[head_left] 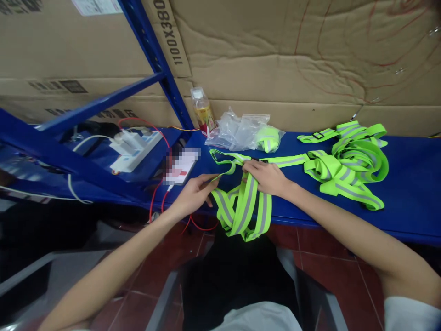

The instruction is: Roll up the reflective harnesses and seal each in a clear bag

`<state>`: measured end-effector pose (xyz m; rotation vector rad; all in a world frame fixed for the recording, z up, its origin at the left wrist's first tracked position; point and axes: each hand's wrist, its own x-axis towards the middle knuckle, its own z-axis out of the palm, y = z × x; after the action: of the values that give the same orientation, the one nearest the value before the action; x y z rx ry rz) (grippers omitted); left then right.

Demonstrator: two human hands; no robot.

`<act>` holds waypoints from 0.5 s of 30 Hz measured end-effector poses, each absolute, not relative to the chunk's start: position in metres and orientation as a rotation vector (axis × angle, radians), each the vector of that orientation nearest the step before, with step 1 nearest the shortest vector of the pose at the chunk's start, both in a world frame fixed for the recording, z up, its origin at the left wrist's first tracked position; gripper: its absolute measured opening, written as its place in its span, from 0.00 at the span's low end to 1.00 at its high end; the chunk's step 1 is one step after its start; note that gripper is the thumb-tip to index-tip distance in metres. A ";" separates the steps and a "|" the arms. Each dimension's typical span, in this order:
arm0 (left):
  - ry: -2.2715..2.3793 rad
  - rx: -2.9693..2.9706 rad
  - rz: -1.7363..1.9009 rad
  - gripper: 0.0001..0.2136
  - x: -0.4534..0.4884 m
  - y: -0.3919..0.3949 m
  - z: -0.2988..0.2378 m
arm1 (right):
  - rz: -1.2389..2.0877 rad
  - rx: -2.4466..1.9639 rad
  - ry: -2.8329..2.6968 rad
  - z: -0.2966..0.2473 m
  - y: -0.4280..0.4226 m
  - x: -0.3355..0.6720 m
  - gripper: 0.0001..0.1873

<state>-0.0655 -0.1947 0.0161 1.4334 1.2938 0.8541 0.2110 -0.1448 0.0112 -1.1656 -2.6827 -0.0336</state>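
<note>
A neon-green reflective strap vest (245, 208) hangs in loops over the front edge of the blue shelf board (409, 184). My left hand (195, 193) pinches a thin green strap of it at the left, fingers closed. My right hand (267, 177) presses down on the gathered straps on the board, fingers curled over them near a small black buckle. More of the same strap runs right to a pile of green reflective vests (347, 161).
Clear plastic bags (241, 131), one holding a folded green vest, lie at the back beside a small bottle (204, 112). A white power strip (134, 147) with red and white cables and a phone (181, 168) sit left. Blue rack struts cross left; cardboard lines the wall.
</note>
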 end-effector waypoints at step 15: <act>1.036 1.160 0.821 0.23 -0.063 -0.200 0.022 | -0.081 -1.171 -2.577 0.004 -0.145 0.212 0.21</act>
<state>-0.0634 -0.2002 0.0216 1.1597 1.0364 0.8207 0.2124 -0.1449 0.0043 -1.1710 -2.5766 -0.0813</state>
